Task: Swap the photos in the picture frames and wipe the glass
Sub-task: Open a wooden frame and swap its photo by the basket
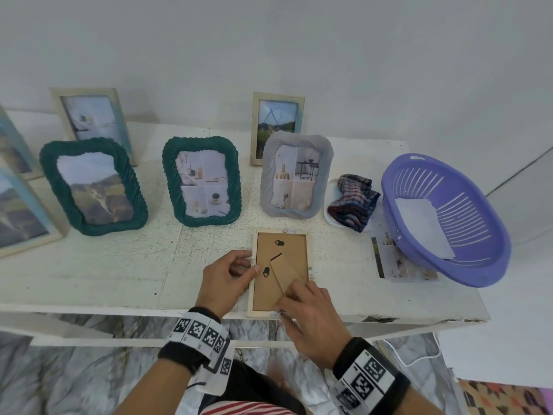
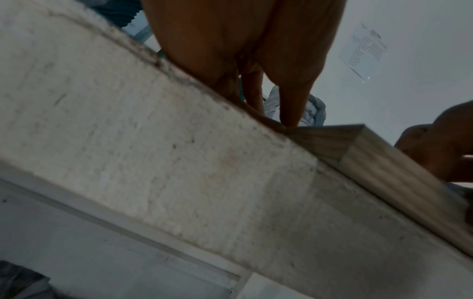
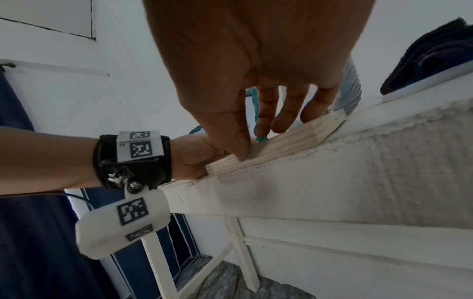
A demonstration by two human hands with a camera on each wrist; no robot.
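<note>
A light wooden picture frame (image 1: 281,250) lies face down near the table's front edge, brown backing board up, with black clips and a fold-out stand (image 1: 284,272). My left hand (image 1: 248,263) is at its left rail with fingers curled on the rail and the thumb tip beside the lower clip (image 1: 266,271). My right hand (image 1: 294,290) rests flat on the lower backing and stand, fingers relaxed. The left wrist view shows my left fingers (image 2: 289,109) coming down onto the frame's corner (image 2: 384,174). In the right wrist view my right fingers (image 3: 281,119) touch the frame's rail (image 3: 294,139).
Two green frames (image 1: 92,187) (image 1: 202,181) and a grey one (image 1: 296,175) stand behind, with wooden frames (image 1: 276,127) further back. A checked cloth (image 1: 353,202) lies on a white tray (image 1: 329,217). At the right, a purple basket (image 1: 478,265) holds paper and overlaps a loose photo (image 1: 398,262).
</note>
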